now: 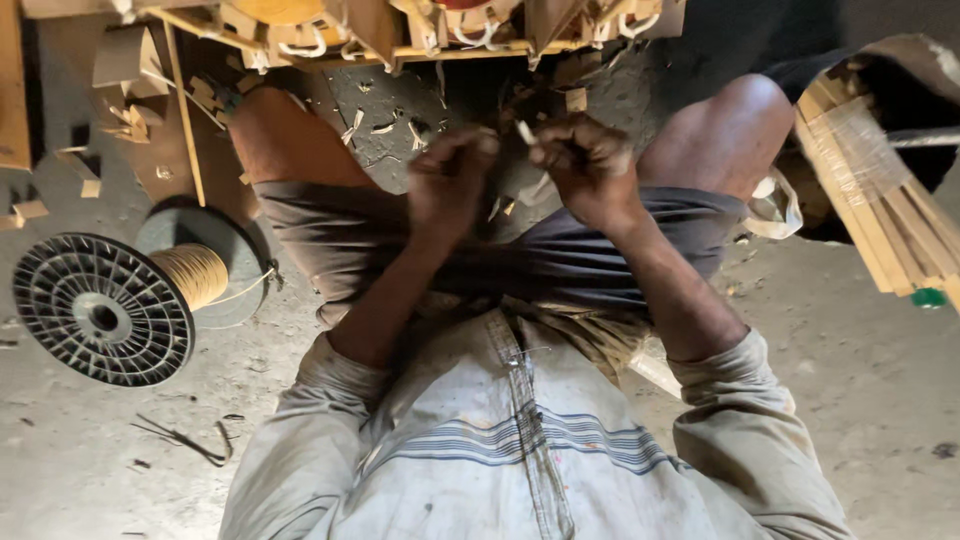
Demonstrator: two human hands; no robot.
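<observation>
Head view: the right hand (590, 165) is pinching a small pale sliver (525, 132) between closed fingers (556, 152), held above the floor (120, 470). The left hand (450, 180) is curling shut just beside it; its contents are hidden. A spool (105, 308) is lying left.

The shirt (520, 440) is pale grey-white with thin blue and brown stripes across it. Just above the shirt, the shorts (540, 250) are dark grey. Far left of the shirt, the spool (100, 310) is black with tan string wound on it. Far right of the shirt, the bundle of sticks (880, 200) is light yellow-brown. The floor (880, 380) around the shirt is dusty grey.
</observation>
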